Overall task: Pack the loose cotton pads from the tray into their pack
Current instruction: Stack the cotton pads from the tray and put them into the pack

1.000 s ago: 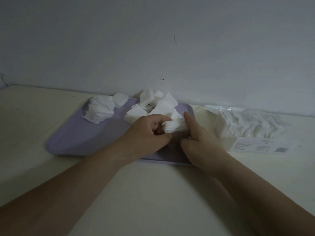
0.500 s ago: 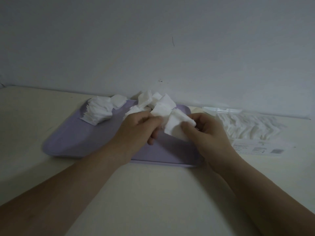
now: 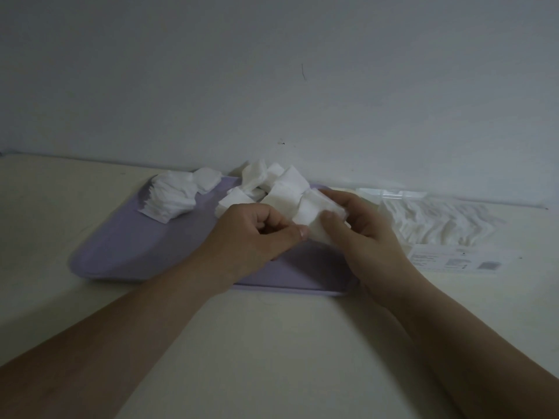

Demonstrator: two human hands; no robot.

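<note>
Cream table [image 3: 272,343]: white, square cotton pads [image 3: 287,184]

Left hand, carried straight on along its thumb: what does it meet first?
The small stack of cotton pads held in the right hand; the left hand has its thumb tip right at the stack's lower edge, though contact is unclear.

Tray floor [image 3: 127,246] open near-left; pad stack [image 3: 169,196], loose heap [image 3: 272,182] crowd far edge, perhaps touching wall [image 3: 272,86].
</note>
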